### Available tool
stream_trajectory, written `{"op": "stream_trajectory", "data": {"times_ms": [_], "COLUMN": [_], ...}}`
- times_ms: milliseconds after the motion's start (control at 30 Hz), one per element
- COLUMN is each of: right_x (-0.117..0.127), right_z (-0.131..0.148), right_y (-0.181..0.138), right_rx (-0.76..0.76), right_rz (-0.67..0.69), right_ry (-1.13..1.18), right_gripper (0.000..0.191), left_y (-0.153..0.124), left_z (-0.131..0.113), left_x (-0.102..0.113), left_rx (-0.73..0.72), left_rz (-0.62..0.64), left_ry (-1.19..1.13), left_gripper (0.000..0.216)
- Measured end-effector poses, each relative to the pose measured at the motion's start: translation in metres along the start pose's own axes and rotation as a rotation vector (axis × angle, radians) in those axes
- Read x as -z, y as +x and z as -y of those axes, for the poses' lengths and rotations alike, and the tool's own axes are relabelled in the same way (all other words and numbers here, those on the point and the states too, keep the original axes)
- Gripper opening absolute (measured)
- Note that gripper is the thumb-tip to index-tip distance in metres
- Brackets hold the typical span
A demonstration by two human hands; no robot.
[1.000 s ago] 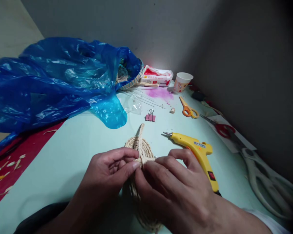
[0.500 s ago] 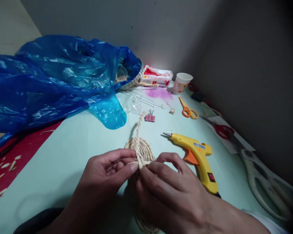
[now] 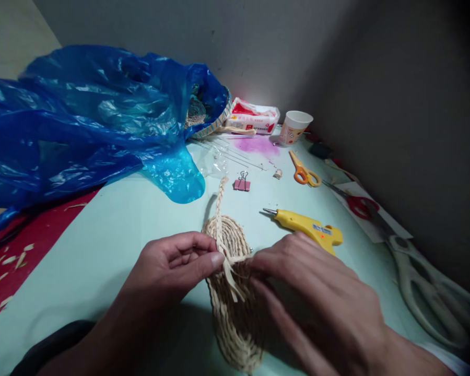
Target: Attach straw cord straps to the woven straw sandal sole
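Observation:
A pale straw braid (image 3: 219,219) runs up over a long oval coiled straw mat (image 3: 237,334), its thin tip rising past the mat's far end. My left hand (image 3: 176,263) pinches the braid between thumb and forefinger. From that pinch, loose flat strand ends (image 3: 232,284) hang down toward me. To the right, my right hand (image 3: 309,292) grips one straw strand (image 3: 241,258) at its fingertips and draws it out sideways from the braid. Its lower fingers are partly in shadow.
A yellow glue gun (image 3: 309,225) lies right, partly behind my right hand. Beyond are a pink binder clip (image 3: 242,183), orange scissors (image 3: 303,172), a paper cup (image 3: 295,128) and a tissue pack (image 3: 254,117). A blue plastic bag (image 3: 102,120) fills the left; large scissors (image 3: 423,292) lie far right.
My right hand has moved right, away from the braid's working end, pulling a strand outward. The loose strand ends and more of the mat now show. My left hand keeps its pinch.

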State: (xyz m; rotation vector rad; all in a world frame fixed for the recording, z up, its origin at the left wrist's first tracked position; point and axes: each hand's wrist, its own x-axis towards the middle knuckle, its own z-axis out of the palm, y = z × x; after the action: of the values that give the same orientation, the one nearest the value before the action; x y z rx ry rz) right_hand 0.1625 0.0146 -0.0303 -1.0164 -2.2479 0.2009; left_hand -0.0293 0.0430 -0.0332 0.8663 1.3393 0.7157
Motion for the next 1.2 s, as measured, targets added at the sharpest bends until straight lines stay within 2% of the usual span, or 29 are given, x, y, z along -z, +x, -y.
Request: {"op": "stream_trajectory", "data": {"times_ms": [100,233,400,600,800,867,1033,1200], "right_x": [-0.001,-0.010,-0.013,-0.013,-0.027,-0.025,-0.011,-0.015], "right_z": [0.001,0.004,0.009,0.007,0.000,0.001,0.008,0.008], "right_y": [-0.005,-0.010,-0.009,-0.011,-0.023,-0.021,-0.009,-0.008], "right_rx": [-0.139,-0.254,-0.334,-0.325,-0.196,-0.201,-0.341,-0.464], "right_rz": [-0.046,0.084,0.128,0.149,0.054,0.050,0.188,0.117], "right_ry": [0.054,0.191,0.314,0.316,0.027,0.018,0.344,0.463], "right_gripper": [0.011,0.006,0.007,0.008,0.009,0.012,0.013,0.005], "left_y": [-0.001,-0.001,0.001,0.001,0.001,0.001,0.001,-0.001], "left_z": [0.001,0.002,0.004,0.003,0.001,0.001,0.004,0.003], "left_x": [-0.001,0.000,0.004,0.005,0.005,0.006,0.007,0.005], "left_rx": [-0.014,-0.022,-0.010,0.012,0.045,0.045,0.039,0.070], "left_rz": [0.025,0.053,0.110,0.168,0.176,0.179,0.193,0.176], "left_ry": [-0.017,-0.012,-0.036,-0.058,-0.045,-0.047,-0.092,-0.092], "left_gripper": [0.017,0.018,0.017,0.015,0.017,0.018,0.018,0.021]}}
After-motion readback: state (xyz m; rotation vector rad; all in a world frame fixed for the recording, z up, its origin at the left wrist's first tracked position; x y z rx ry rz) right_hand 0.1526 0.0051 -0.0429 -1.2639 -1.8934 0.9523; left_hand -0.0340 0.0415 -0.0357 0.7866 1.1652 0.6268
